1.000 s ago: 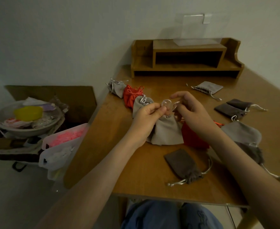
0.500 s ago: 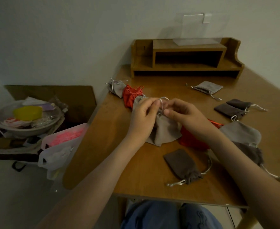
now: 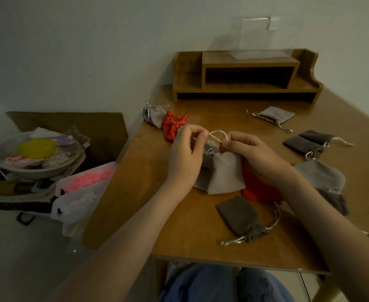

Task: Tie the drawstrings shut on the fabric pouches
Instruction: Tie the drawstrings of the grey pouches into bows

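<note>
A light grey pouch [image 3: 225,173] lies mid-way across the wooden table [image 3: 144,192], neck gathered, its white drawstring [image 3: 217,133] arched up in a loop. A red pouch [image 3: 258,189] touches its right side. Nearer the front edge, a brown pouch [image 3: 238,215] lies flat and cinched, cords trailing.

the red pouch [image 3: 258,188] lies half hidden under the right hand [image 3: 253,154].
</note>
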Tool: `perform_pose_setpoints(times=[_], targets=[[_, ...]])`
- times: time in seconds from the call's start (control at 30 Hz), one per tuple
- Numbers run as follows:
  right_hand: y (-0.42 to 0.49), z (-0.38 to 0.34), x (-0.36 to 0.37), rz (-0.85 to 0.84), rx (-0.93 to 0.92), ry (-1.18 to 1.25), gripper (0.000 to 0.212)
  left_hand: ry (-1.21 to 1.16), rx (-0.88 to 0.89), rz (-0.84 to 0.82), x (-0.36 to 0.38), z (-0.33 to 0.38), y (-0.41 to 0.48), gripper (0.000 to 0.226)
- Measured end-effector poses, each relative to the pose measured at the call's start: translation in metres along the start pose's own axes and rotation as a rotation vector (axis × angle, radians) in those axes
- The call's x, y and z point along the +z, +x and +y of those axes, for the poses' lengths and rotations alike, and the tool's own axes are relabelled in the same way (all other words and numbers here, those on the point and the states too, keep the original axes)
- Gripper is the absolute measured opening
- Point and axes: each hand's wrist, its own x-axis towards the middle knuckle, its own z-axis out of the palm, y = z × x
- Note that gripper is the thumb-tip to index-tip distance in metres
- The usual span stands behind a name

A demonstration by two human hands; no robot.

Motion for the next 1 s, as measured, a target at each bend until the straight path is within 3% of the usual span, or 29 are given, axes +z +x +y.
perform_pose_setpoints(times=[0.23, 0.37, 0.5, 0.6, 0.7, 0.9, 1.0], targets=[[-0.001, 0.001, 0.003, -0.072, 0.015, -0.078, 0.007, -0.061, -0.043, 0.021, -0.001, 0.002, -0.001, 0.016], [-0.001, 0.001, 0.002, -0.112, 0.001, -0.177, 0.013, -0.366, -0.307, -0.032, -0.002, 0.006, 0.005, 0.007], [0.001, 0.006, 0.001, -0.114, -0.010, -0.322, 0.017, -0.871, -0.568, -0.030, -0.004, 0.010, 0.013, 0.014], [0.002, 0.007, 0.000, -0.086, -0.012, -0.341, 0.016, -0.993, -0.634, -0.035, -0.005, 0.014, 0.016, 0.016], [0.004, 0.010, 0.000, 0.013, -0.034, -0.305, 0.010, -0.797, -0.529, -0.034, -0.002, 0.008, 0.013, 0.010], [0.003, 0.007, -0.003, 0.106, -0.141, -0.401, 0.006, 0.161, -0.001, -0.101, 0.000, -0.009, 0.006, 0.008], [0.002, 0.005, -0.002, 0.210, -0.170, -0.328, 0.006, 0.201, 0.036, -0.188, 0.002, -0.005, 0.003, 0.013]])
